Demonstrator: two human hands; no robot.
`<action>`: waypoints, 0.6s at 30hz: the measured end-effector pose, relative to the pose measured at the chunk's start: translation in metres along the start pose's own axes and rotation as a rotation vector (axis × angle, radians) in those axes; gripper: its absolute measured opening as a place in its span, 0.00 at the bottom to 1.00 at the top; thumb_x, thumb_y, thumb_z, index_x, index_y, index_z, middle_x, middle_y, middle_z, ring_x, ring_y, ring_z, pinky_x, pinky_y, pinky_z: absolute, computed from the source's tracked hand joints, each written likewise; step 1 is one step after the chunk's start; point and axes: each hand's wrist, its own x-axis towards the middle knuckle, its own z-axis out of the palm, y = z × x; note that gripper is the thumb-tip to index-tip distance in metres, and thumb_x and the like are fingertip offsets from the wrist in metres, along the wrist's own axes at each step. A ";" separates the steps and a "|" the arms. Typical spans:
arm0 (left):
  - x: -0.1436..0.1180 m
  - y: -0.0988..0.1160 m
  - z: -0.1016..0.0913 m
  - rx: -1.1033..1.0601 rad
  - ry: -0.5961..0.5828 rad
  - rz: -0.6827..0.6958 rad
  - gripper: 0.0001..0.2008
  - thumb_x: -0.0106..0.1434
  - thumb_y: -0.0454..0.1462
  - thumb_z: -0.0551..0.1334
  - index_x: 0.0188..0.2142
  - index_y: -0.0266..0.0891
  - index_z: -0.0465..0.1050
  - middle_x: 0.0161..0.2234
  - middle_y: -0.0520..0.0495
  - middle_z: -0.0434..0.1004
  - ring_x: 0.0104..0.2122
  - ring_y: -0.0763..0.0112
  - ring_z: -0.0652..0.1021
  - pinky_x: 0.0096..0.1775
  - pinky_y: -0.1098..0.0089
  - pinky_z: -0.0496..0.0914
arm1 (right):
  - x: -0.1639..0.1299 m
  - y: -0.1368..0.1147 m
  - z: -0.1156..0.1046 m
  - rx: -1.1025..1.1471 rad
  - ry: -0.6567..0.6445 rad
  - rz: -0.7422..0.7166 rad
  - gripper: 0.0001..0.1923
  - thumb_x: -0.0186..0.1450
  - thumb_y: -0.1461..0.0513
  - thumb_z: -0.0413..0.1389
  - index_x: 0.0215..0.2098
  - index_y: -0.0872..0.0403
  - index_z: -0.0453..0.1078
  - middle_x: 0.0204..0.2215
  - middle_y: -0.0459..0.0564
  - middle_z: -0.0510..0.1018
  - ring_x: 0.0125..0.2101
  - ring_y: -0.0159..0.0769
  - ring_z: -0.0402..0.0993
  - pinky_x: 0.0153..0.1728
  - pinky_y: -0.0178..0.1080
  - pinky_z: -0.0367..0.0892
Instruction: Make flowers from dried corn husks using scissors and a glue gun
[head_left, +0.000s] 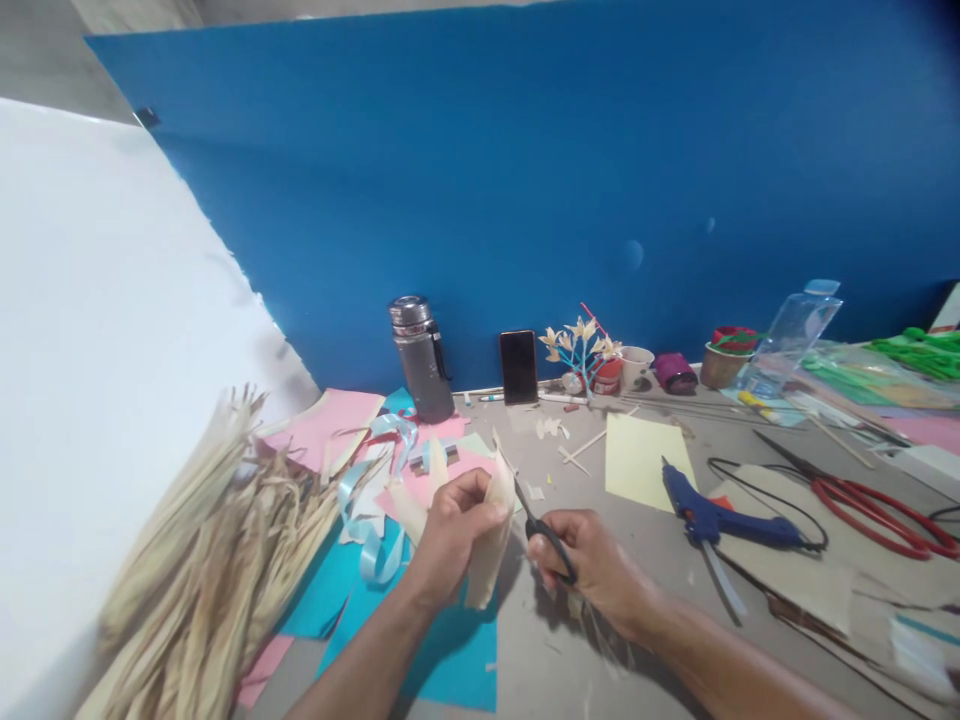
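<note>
My left hand [459, 530] pinches a pale dried corn husk [491, 550] between thumb and fingers, the strip standing nearly upright above the table. In my right hand [589, 565] is a pair of scissors [551, 545] with dark handles, its blades pointing up and left along the husk's right edge. Whether the blades are parted I cannot tell. Below my right hand lie thin husk shreds [596, 630]. On the left rests a large heap of dried corn husks [247, 570], near blue paper [442, 650] and a curled light-blue ribbon [375, 550].
Along the back stand a grey flask [424, 365], a phone [519, 367], a husk-flower bunch [579, 350], a paper cup [636, 368] and a clear bottle [791, 335]. To the right lie a blue glue gun [720, 515], red-handled scissors [874, 510] and yellow paper [645, 460].
</note>
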 end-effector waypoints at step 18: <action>0.000 -0.005 0.000 -0.125 -0.133 -0.126 0.09 0.43 0.35 0.67 0.23 0.36 0.70 0.19 0.51 0.70 0.18 0.77 0.67 0.22 0.76 0.58 | 0.001 -0.003 -0.005 0.117 -0.038 -0.065 0.31 0.54 0.37 0.63 0.23 0.56 0.67 0.18 0.45 0.69 0.19 0.26 0.55 0.22 0.33 0.48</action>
